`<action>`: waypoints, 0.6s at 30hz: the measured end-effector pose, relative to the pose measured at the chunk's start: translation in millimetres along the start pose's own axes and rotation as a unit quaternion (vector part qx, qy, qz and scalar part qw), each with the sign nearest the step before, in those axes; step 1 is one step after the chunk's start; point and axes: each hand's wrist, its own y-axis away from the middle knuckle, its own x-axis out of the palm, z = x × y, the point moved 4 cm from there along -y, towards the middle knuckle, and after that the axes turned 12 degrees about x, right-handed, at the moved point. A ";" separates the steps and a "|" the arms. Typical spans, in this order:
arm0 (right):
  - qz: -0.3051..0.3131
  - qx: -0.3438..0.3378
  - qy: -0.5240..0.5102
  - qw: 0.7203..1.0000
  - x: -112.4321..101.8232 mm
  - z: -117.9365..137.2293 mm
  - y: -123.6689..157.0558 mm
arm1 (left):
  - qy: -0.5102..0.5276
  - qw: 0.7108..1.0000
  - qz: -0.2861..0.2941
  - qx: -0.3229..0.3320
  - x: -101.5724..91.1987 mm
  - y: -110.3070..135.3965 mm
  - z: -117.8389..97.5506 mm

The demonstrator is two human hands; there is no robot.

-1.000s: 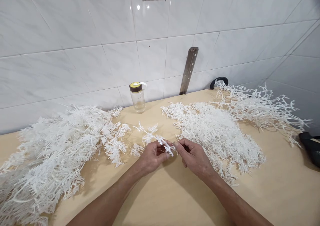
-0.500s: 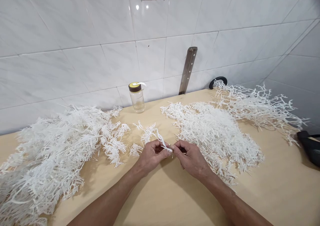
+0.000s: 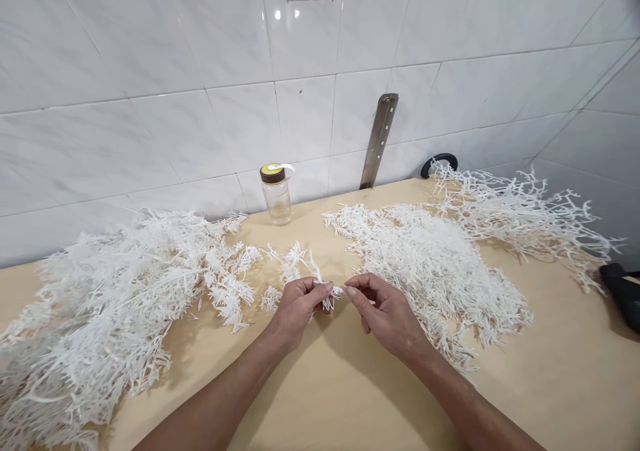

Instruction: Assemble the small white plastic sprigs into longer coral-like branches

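Observation:
My left hand (image 3: 296, 308) is closed in a pinch on a small white plastic sprig (image 3: 306, 270), whose branches fan up and to the left above my fingers. My right hand (image 3: 384, 311) sits just to its right, fingers curled and thumb and forefinger pressed together near the sprig's end; what they hold, if anything, is too small to see. Both hands hover over the light wooden table (image 3: 350, 384), between a big pile of white sprigs on the left (image 3: 115, 304) and a flatter pile on the right (image 3: 430, 258).
A clear jar with a brown and yellow lid (image 3: 276, 193) stands by the tiled wall. A metal strip (image 3: 379, 139) leans on the wall. Coarser white branches (image 3: 520, 211) lie far right, beside a black handle (image 3: 438, 163) and a dark object (image 3: 623, 291).
My hands have drawn slightly apart. The sprig has turned more upright in my left hand, and my right fingers have come off its end.

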 end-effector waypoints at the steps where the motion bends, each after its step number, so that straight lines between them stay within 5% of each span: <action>1: -0.006 -0.011 -0.003 1.000 -0.1 0.8 0.3 | -0.002 1.000 -0.003 0.000 -0.1 0.0 0.4; 8: 0.053 -0.068 0.021 0.996 7.1 6.7 4.9 | 0.016 1.000 -0.012 -0.016 1.1 0.4 2.8; 18: 0.033 -0.066 0.045 0.996 6.1 4.8 3.3 | 0.016 1.000 0.009 -0.016 3.2 1.2 1.3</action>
